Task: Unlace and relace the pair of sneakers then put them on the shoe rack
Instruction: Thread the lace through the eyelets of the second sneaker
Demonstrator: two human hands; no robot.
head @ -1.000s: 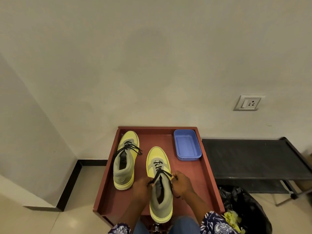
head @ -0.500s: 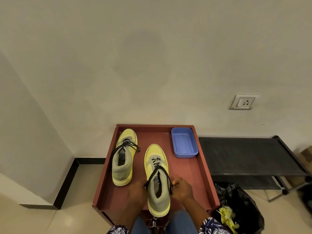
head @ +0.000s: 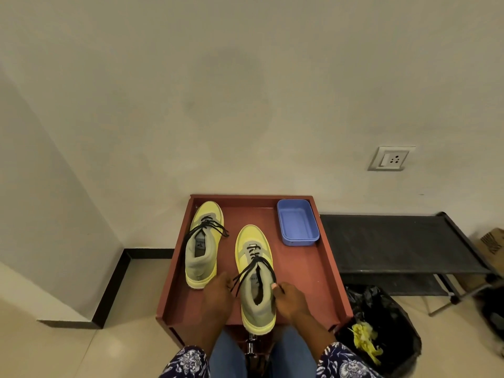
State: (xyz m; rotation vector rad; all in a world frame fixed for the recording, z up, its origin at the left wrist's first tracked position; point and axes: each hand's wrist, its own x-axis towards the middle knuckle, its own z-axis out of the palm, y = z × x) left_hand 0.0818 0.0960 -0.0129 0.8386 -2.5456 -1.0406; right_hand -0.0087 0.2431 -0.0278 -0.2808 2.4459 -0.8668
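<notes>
Sneakers (head: 255, 274) on tray (head: 321, 271), tub (head: 297, 222) right.

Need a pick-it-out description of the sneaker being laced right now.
Start at the red-brown tray against the wall. Two yellow sneakers sit in it; take the nearer, right-hand sneaker, beside the blue tub. Unlike the other sneaker, its black lace ends are held by both hands.

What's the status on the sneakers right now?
Left hand and right hand each pinch a lace end of the near sneaker. Far sneaker laced. Both on red tray. Nothing in the way.
</notes>
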